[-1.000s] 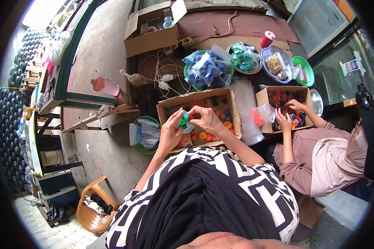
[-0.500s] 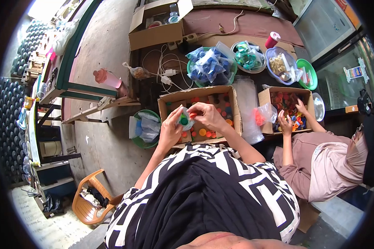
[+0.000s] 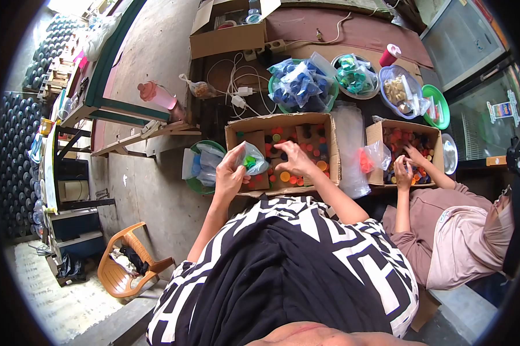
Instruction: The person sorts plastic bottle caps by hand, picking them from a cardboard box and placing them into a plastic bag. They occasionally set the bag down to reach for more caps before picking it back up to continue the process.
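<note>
A seated person's left hand (image 3: 230, 176) grips a small clear plastic bag (image 3: 252, 158) of green and blue caps, held just over the near left corner of a cardboard box (image 3: 280, 119). The right hand (image 3: 294, 158) reaches, fingers down, among the loose red, orange and yellow bottle caps (image 3: 309, 147) inside; whether it grasps one cannot be told. Beyond the box, a green basin (image 3: 274, 101) holds bagged blue caps and a bowl (image 3: 355, 75) holds green ones. At right, a co-worker's hands (image 3: 403, 173) sort caps in a second box (image 3: 375, 135). The writing on a glass-door sticker (image 3: 501, 109) is too small to read.
</note>
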The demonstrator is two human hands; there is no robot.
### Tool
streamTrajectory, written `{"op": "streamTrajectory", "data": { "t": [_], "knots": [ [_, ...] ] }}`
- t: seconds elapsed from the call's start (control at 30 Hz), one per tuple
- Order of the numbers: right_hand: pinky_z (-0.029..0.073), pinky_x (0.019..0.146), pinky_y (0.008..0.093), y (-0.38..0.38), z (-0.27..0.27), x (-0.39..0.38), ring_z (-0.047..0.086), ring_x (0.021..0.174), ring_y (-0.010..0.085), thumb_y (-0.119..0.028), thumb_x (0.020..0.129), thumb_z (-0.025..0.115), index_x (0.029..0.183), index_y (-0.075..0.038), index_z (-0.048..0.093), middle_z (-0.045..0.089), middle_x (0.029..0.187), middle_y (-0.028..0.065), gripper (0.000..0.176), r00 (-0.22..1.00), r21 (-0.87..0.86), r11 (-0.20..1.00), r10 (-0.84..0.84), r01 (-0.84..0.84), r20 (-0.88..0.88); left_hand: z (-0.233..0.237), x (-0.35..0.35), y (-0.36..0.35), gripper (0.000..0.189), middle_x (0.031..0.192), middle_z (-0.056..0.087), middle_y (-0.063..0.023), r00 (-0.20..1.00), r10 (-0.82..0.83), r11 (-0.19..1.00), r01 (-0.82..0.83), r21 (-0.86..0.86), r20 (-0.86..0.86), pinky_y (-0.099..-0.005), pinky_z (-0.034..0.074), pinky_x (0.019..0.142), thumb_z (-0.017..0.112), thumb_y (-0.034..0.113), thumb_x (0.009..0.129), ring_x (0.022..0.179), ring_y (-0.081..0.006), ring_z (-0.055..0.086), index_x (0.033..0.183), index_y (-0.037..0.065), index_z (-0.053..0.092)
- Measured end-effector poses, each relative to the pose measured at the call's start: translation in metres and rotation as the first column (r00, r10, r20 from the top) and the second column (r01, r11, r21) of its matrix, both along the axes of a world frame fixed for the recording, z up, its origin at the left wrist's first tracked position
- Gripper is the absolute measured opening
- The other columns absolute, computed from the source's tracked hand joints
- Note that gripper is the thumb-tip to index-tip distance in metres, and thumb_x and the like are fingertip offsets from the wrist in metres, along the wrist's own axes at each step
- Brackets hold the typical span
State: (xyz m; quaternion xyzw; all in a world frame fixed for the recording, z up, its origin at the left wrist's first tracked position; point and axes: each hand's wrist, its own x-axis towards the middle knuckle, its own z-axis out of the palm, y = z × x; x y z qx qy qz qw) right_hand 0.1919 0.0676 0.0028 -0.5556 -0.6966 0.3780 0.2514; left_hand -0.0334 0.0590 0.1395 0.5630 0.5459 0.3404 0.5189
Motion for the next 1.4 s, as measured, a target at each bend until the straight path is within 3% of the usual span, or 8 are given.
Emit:
{"op": "streamTrajectory", "data": {
  "t": [0.07, 0.17, 0.3, 0.43, 0.73, 0.83, 1.0, 1.4],
  "knots": [
    [0.038, 0.106, 0.0435, -0.002, -0.009, -0.013, 0.045, 0.123, 0.0370, -0.029, 0.057, 0.088, 0.137, -0.010, 0.044, 0.048, 0.130, 0.0184, 0.093, 0.990, -0.025, 0.990, 0.137, -0.138, -0.042, 0.004, 0.002, -0.001, 0.056, 0.134, 0.052, -0.0060, 0.994, 0.002, 0.996, 0.008, -0.090, 0.111, -0.0198, 0.055, 0.058, 0.044, -0.007, 0.081, 0.068, -0.0070, 0.062, 0.135, 0.005, 0.051],
    [0.040, 0.104, 0.0418, -0.006, -0.010, -0.032, 0.049, 0.120, 0.0338, -0.032, 0.058, 0.086, 0.135, -0.006, 0.045, 0.049, 0.127, 0.0190, 0.092, 0.946, -0.006, 0.974, 0.219, -0.227, -0.239, 0.014, 0.009, 0.001, 0.047, 0.133, 0.052, -0.0077, 0.966, 0.029, 0.995, -0.002, -0.104, 0.258, -0.0199, 0.056, 0.061, 0.046, -0.004, 0.086, 0.074, -0.0078, 0.063, 0.132, 0.002, 0.051],
    [0.052, 0.084, 0.0356, -0.002, -0.008, -0.035, 0.062, 0.089, 0.0199, -0.034, 0.078, 0.076, 0.123, -0.004, 0.056, 0.063, 0.102, 0.0100, 0.059, 0.860, -0.411, 0.866, 0.041, -0.284, -0.508, 0.022, 0.011, 0.012, 0.037, 0.143, 0.043, -0.0107, 0.931, 0.002, 0.999, 0.014, -0.041, 0.366, -0.0246, 0.058, 0.070, 0.054, 0.009, 0.095, 0.084, -0.0129, 0.066, 0.131, 0.000, 0.049],
    [0.051, 0.074, 0.0292, -0.001, 0.004, -0.022, 0.060, 0.084, 0.0122, -0.029, 0.090, 0.066, 0.116, -0.004, 0.061, 0.065, 0.097, 0.0059, 0.037, 0.803, -0.458, 0.845, -0.058, -0.277, -0.593, 0.020, -0.002, 0.022, 0.044, 0.141, 0.045, -0.0094, 0.898, 0.002, 0.998, 0.029, -0.064, 0.439, -0.0290, 0.055, 0.082, 0.058, 0.015, 0.095, 0.088, -0.0132, 0.066, 0.135, 0.001, 0.044],
    [0.046, 0.083, 0.0270, 0.010, 0.044, -0.010, 0.057, 0.093, 0.0091, -0.027, 0.096, 0.056, 0.112, -0.006, 0.064, 0.063, 0.098, 0.0002, 0.028, 0.716, -0.412, 0.867, -0.097, -0.281, -0.692, -0.028, -0.014, 0.032, 0.078, 0.140, 0.045, -0.0097, 0.974, -0.219, 0.972, 0.223, 0.073, -0.057, -0.0317, 0.046, 0.097, 0.075, 0.017, 0.083, 0.118, -0.0188, 0.052, 0.146, 0.006, 0.031],
    [0.046, 0.087, 0.0276, 0.011, 0.067, -0.009, 0.057, 0.096, 0.0100, -0.027, 0.096, 0.057, 0.113, -0.005, 0.064, 0.063, 0.101, 0.0009, 0.029, 0.661, -0.352, 0.886, -0.070, -0.303, -0.747, -0.031, -0.009, 0.032, 0.074, 0.131, 0.052, -0.0085, 0.914, -0.346, 0.923, 0.372, -0.100, 0.211, -0.0298, 0.047, 0.094, 0.076, 0.016, 0.082, 0.114, -0.0148, 0.054, 0.143, 0.003, 0.036],
    [0.044, 0.093, 0.0288, 0.001, 0.064, -0.008, 0.058, 0.102, 0.0123, -0.028, 0.094, 0.061, 0.121, -0.004, 0.058, 0.062, 0.110, 0.0038, 0.036, 0.649, -0.410, 0.874, -0.157, -0.260, -0.745, -0.032, -0.005, 0.030, 0.035, 0.096, 0.066, -0.0027, 0.953, -0.286, 0.924, 0.303, -0.233, 0.104, -0.0251, 0.048, 0.082, 0.074, 0.015, 0.084, 0.089, -0.0097, 0.060, 0.113, -0.001, 0.062],
    [0.044, 0.097, 0.0291, -0.030, 0.034, -0.006, 0.057, 0.111, 0.0146, -0.007, 0.080, 0.075, 0.132, -0.002, 0.046, 0.060, 0.120, 0.0077, 0.059, 0.508, -0.532, 0.792, -0.340, -0.298, -0.791, -0.059, -0.003, 0.009, 0.036, 0.097, 0.066, -0.0057, 0.967, -0.216, 0.884, 0.254, -0.393, 0.138, -0.0265, 0.048, 0.081, 0.071, 0.016, 0.085, 0.090, -0.0112, 0.060, 0.114, -0.003, 0.061]
  ]
}}
